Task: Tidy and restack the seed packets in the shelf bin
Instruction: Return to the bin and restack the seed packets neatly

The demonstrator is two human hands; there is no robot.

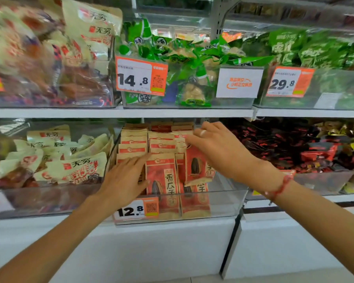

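Kraft-and-red paper seed packets [161,174] upright in clear plastic shelf bin [223,203]. Left hand [125,178] flat against front row; right hand [215,152] spread, touching tilted packet [196,166]. Risk: leaning packet toppling if nudged.

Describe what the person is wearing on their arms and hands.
Both forearms are bare, with no sleeves or gloves in view. The right wrist carries a thin red string bracelet with pale beads. The left hand and its wrist show no jewellery or watch. Neither hand shows markings.
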